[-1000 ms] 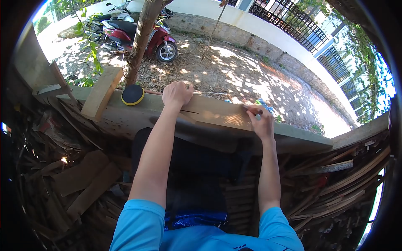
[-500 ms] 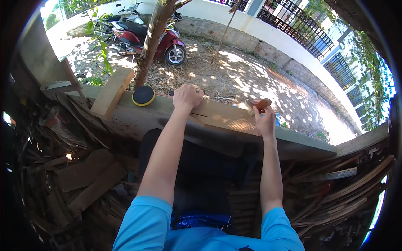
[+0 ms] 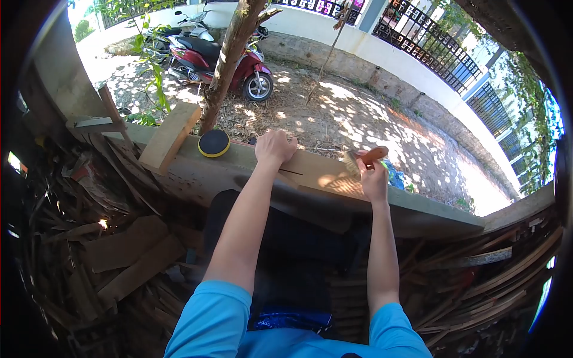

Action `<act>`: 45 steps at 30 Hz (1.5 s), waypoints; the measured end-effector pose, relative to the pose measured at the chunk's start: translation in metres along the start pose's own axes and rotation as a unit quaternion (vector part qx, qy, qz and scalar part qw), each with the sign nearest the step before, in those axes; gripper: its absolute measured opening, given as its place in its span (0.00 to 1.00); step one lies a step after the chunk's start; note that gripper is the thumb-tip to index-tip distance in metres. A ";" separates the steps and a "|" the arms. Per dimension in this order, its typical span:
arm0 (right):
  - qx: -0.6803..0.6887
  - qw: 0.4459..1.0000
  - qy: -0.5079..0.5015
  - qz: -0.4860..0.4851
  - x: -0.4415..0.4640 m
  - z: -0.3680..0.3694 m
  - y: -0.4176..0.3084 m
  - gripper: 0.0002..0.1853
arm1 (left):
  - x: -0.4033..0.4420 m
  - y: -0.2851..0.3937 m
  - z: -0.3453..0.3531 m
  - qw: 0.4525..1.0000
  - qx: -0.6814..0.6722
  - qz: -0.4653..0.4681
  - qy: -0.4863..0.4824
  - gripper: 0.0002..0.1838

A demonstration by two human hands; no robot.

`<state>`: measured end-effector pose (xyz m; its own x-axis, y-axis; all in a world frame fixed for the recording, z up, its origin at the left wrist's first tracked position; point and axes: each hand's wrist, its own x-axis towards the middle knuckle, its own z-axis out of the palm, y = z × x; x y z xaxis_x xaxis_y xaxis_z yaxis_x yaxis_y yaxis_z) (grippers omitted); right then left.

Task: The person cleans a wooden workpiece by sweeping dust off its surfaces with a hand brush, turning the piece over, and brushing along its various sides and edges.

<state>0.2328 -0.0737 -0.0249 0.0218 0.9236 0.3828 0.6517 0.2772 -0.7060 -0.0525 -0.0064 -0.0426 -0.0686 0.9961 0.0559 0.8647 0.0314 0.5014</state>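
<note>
My left hand (image 3: 275, 148) is closed over the far side of a wooden board (image 3: 316, 171) that lies on the ledge; its fingertips are partly hidden. A dark slot runs through the board just right of that hand. My right hand (image 3: 374, 181) pinches a brush (image 3: 372, 156) with a reddish-brown wooden handle and pale bristles. Those bristles point left, down at the board's right part; I cannot tell whether they touch it. Left of my left hand sits a round black pad with a yellow rim (image 3: 213, 143).
A thick wooden block (image 3: 171, 138) lies across the ledge (image 3: 430, 210) at the left. Scrap wood (image 3: 137, 256) is piled below on the left, with long strips (image 3: 489, 280) at right. Beyond the ledge stand a tree trunk (image 3: 230, 59) and a red scooter (image 3: 256, 74).
The whole view has shifted, so the ledge appears slightly lower and further right. Against the board, my right hand has moved a little left with the brush. My left hand stays in place on the board.
</note>
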 end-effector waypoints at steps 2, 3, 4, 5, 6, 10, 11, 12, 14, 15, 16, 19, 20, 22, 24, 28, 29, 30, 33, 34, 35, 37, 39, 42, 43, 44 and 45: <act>-0.018 0.998 0.053 -0.024 -0.004 0.010 0.005 0.10 | 0.002 0.000 0.000 1.000 0.007 -0.005 -0.009 0.26; -0.010 0.999 0.032 -0.030 -0.009 0.014 0.008 0.10 | 0.002 -0.001 0.000 1.000 0.004 -0.002 -0.009 0.26; 0.036 0.999 0.017 -0.012 -0.013 0.017 0.013 0.10 | 0.002 -0.002 0.001 1.000 0.001 0.000 -0.011 0.26; 0.080 0.997 0.002 0.005 -0.016 0.019 0.011 0.10 | 0.002 -0.002 0.002 1.000 -0.004 0.003 -0.012 0.26; 0.124 0.992 -0.013 0.022 -0.017 0.019 0.008 0.10 | 0.002 -0.002 0.004 1.000 -0.004 0.001 -0.011 0.26; 0.125 0.973 -0.176 0.084 -0.018 0.001 -0.007 0.13 | 0.000 0.000 0.000 1.000 -0.002 -0.002 -0.011 0.26; 0.158 0.961 -0.219 0.064 -0.017 -0.003 -0.012 0.15 | 0.000 0.000 0.000 1.000 -0.003 -0.003 -0.012 0.26; 0.131 0.963 -0.225 0.062 -0.015 -0.007 -0.012 0.15 | 0.001 -0.001 0.001 1.000 -0.004 -0.003 -0.011 0.26; 0.078 0.967 -0.236 0.058 -0.007 -0.016 -0.010 0.15 | 0.001 -0.001 0.002 1.000 -0.007 -0.001 -0.008 0.26; 0.055 0.979 -0.180 0.080 -0.004 -0.017 -0.018 0.16 | 0.000 -0.001 0.002 1.000 -0.007 -0.002 -0.010 0.26; 0.015 0.995 -0.089 0.039 -0.002 -0.013 -0.011 0.14 | 0.001 -0.001 0.001 1.000 -0.007 -0.002 -0.011 0.26; -0.014 0.998 0.059 -0.002 0.000 0.001 0.010 0.12 | 0.002 -0.002 0.006 1.000 -0.010 -0.003 0.004 0.24; -0.021 0.997 0.069 -0.023 -0.003 0.006 0.008 0.11 | 0.004 -0.003 0.008 1.000 -0.009 -0.004 0.013 0.24; -0.002 0.999 0.037 -0.027 -0.010 0.014 -0.008 0.09 | 0.003 -0.003 0.008 1.000 -0.012 -0.005 0.009 0.24; 0.005 0.999 -0.051 0.011 -0.013 0.021 -0.004 0.11 | 0.005 -0.004 0.008 1.000 -0.010 -0.003 0.006 0.24; 0.088 0.977 -0.194 0.033 -0.017 0.009 -0.046 0.15 | 0.004 -0.006 0.011 1.000 -0.015 0.006 0.019 0.24; 0.069 0.975 -0.210 0.027 -0.013 0.007 -0.047 0.16 | 0.003 -0.006 0.011 0.999 -0.019 0.011 0.029 0.24; 0.049 0.973 -0.226 0.019 -0.009 0.006 -0.047 0.17 | 0.004 -0.005 0.011 0.999 -0.019 0.012 0.027 0.24; -0.130 0.984 0.036 -0.117 0.005 0.021 -0.020 0.14 | 0.003 -0.007 0.013 1.000 -0.019 0.005 0.020 0.25; -0.187 0.961 0.125 -0.161 0.008 0.025 -0.009 0.13 | 0.004 -0.007 0.015 1.000 -0.017 0.001 0.015 0.25; -0.089 0.983 0.110 -0.117 0.006 0.030 -0.006 0.10 | 0.006 -0.006 0.013 1.000 -0.014 -0.003 0.014 0.25; -0.010 0.994 0.090 -0.064 -0.005 0.043 0.003 0.09 | 0.008 -0.005 0.008 1.000 -0.016 0.000 0.012 0.25; 0.023 0.999 0.027 0.038 -0.014 0.036 -0.010 0.11 | 0.003 -0.003 0.007 1.000 -0.014 -0.004 0.010 0.25; 0.120 0.992 0.048 0.009 -0.008 0.040 0.006 0.11 | -0.001 -0.001 -0.001 1.000 -0.007 0.006 -0.017 0.25; 0.087 0.995 0.032 0.048 -0.005 0.037 0.013 0.10 | -0.002 0.002 -0.004 1.000 -0.005 -0.001 -0.018 0.24; 0.131 0.989 0.033 0.059 -0.004 0.035 0.013 0.10 | -0.002 0.003 -0.004 1.000 -0.006 0.000 -0.014 0.24; 0.177 0.981 0.034 0.069 -0.004 0.034 0.011 0.10 | -0.003 0.003 -0.003 1.000 -0.006 0.001 -0.009 0.24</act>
<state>0.2143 -0.0656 -0.0548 0.1502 0.9420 0.3002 0.3353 0.2372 -0.9118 -0.0517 -0.0092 -0.0386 -0.0580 0.9974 0.0419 0.8591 0.0285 0.5111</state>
